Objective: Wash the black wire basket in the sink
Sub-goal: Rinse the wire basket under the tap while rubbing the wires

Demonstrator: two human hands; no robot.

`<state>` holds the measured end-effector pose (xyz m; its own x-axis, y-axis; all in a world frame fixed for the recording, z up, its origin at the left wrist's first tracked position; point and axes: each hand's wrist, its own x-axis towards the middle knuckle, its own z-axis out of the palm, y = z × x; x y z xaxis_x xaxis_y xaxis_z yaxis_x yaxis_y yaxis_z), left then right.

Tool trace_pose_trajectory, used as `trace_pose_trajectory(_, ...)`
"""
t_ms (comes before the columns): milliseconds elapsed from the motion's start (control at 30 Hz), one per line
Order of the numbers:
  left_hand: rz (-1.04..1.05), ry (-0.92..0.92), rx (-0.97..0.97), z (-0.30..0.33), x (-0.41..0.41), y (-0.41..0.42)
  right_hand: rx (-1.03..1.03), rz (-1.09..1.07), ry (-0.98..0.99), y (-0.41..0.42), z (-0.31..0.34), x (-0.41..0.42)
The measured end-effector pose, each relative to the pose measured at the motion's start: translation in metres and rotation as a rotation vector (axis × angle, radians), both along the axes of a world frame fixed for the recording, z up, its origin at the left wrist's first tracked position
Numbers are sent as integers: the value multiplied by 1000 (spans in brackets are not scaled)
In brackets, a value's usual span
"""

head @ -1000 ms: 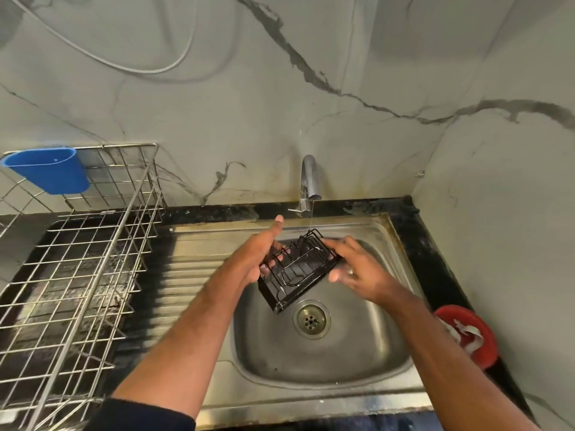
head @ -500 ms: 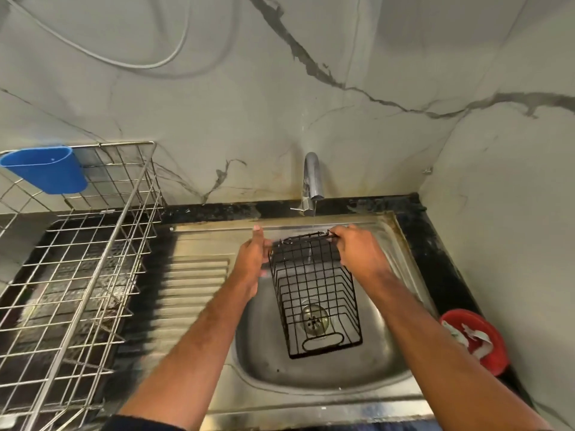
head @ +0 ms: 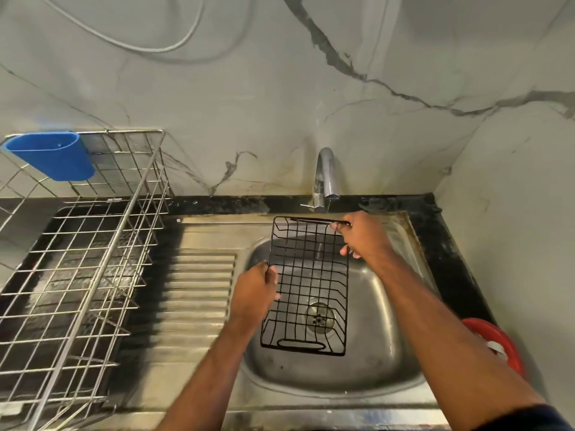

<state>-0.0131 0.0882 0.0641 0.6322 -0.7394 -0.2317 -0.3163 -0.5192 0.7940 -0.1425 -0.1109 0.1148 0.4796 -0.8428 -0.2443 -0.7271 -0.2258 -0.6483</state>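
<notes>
The black wire basket (head: 308,284) hangs over the steel sink (head: 382,362) bowl, under the chrome tap (head: 325,178). The left hand (head: 255,293) curls its fingers round the basket's left edge; the right hand (head: 364,236) grips its far right corner. No writing can be read. The basket is a thin rectangular grid. A silver wire rack (head: 77,259) with a blue plastic cup (head: 53,155) sits on the dark worktop (head: 451,259) left of the ribbed drainboard (head: 199,290).

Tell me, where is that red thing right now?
In the head view, the red object sits at the right edge on the dark counter, right of the sink, partly hidden behind the person's right forearm.
</notes>
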Motion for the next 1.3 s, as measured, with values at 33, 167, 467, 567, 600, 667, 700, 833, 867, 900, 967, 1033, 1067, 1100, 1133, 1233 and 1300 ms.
trace_pose_trajectory(33,-10,1,-6,4,-1,1,16,4,7,-2,1,0)
trace_pose_trajectory(167,-16,-17,5,29,-4,-5,55,37,27,-9,-8,-3)
trace_pose_trajectory(467,98,92,20,43,-3,-11,-27,-25,-47,-1,-22,-6)
trace_pose_trajectory(567,101,98,37,43,-7,-11,-6,-107,-140,5,-25,-16)
trace_pose_trajectory(600,95,90,44,44,-10,-11,-6,-126,-161,8,-25,-20)
trace_pose_trajectory(667,72,62,46,46,-14,-10,-14,-153,-196,12,-25,-25)
trace_pose_trajectory(700,62,45,46,48,-16,-9,-20,-161,-208,13,-24,-27)
trace_pose_trajectory(833,63,23,43,52,-17,-6,-13,-163,-207,15,-20,-30)
trace_pose_trajectory(867,66,30,34,53,-17,-6,-14,-161,-211,15,-18,-29)
trace_pose_trajectory(900,68,38,24,55,-18,-5,-17,-160,-221,15,-16,-29)
trace_pose_trajectory(967,71,43,9,58,-19,-4,-17,-159,-242,16,-12,-27)
trace_pose_trajectory(1033,67,21,12,60,-17,-4,-9,-159,-256,17,-11,-26)
trace_pose_trajectory(1067,64,3,19,60,-16,-5,-3,-158,-261,18,-11,-26)
trace_pose_trajectory(1100,61,-17,29,61,-15,-5,3,-159,-269,18,-10,-26)
trace_pose_trajectory(1133,58,-32,38,61,-14,-6,6,-162,-275,18,-10,-26)
trace_pose_trajectory(1233,57,-55,53,59,-12,-8,-2,-167,-266,17,-10,-28)
trace_pose_trajectory(1300,53,-71,64,57,-14,-10,-6,-164,-254,16,-10,-30)
